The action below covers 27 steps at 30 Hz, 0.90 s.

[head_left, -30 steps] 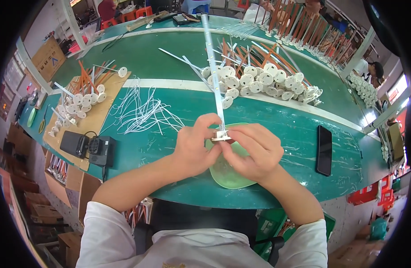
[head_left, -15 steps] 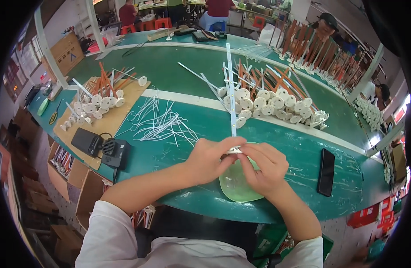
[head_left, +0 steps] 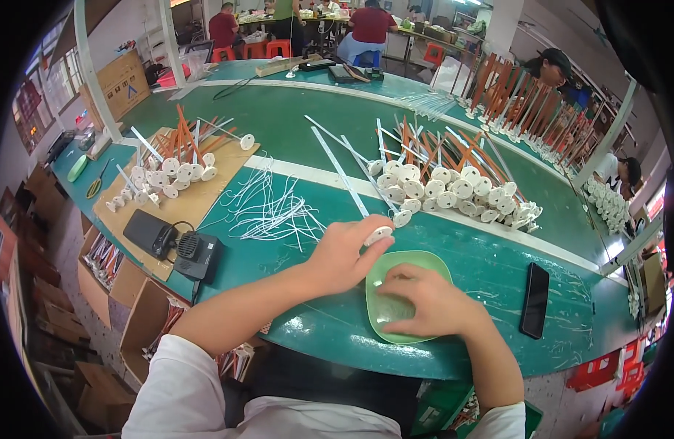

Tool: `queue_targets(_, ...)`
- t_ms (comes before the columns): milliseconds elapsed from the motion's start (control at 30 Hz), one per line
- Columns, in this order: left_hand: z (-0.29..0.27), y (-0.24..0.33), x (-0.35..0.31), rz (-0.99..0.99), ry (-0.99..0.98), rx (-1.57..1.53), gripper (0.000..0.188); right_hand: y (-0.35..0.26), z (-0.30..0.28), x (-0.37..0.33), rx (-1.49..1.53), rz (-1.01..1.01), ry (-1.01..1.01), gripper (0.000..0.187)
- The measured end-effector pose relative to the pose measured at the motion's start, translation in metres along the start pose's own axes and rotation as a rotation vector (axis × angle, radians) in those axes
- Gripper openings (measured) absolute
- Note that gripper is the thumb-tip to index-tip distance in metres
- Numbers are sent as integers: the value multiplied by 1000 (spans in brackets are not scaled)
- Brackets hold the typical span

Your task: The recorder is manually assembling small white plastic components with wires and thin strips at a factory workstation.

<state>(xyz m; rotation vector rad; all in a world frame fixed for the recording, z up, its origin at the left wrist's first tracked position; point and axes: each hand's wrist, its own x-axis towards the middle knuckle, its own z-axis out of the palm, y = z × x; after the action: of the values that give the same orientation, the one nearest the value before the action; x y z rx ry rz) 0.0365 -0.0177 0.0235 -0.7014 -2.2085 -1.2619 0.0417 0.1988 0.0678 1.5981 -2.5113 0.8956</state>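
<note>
My left hand (head_left: 346, 252) is closed on a long white LED strip (head_left: 339, 172) with a round white disc base (head_left: 379, 235). The strip leans away up and to the left, and the disc shows at the fingertips. My right hand (head_left: 425, 300) is over and partly inside a light green bowl (head_left: 376, 322), its curved fingers and thumb apart. Nothing shows between those fingers; small contents of the bowl are too blurred to make out. Beyond my hands lies a heap of white disc bases (head_left: 441, 175) with brown and white strips attached.
A bundle of thin white wires (head_left: 275, 212) lies left of my hands. Further left are a black power adapter (head_left: 198, 252) and cardboard (head_left: 205, 192) bearing another disc pile. A black phone (head_left: 534, 300) rests at the right. Co-workers sit across the table.
My right hand has left the disc base and moved down into the bowl, opening. My left hand keeps the LED strip, which has tilted from upright toward the left.
</note>
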Motion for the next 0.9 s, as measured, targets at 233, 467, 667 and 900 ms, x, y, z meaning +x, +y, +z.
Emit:
queue_targets(233, 3, 11, -1, 61, -91, -21, 19, 20, 4, -11, 100, 78, -221, 23)
queue_targets(467, 0, 15, -2, 42, -121, -95, 19, 2, -7, -1, 270, 326, -1, 9)
queue_targets(667, -3, 19, -2, 38, -142, -117, 25, 7, -2, -4, 213, 367, 274, 15)
queue_targets(900, -2, 17, 0, 5, -101, -181, 26, 5, -1, -3, 271, 342, 329, 16)
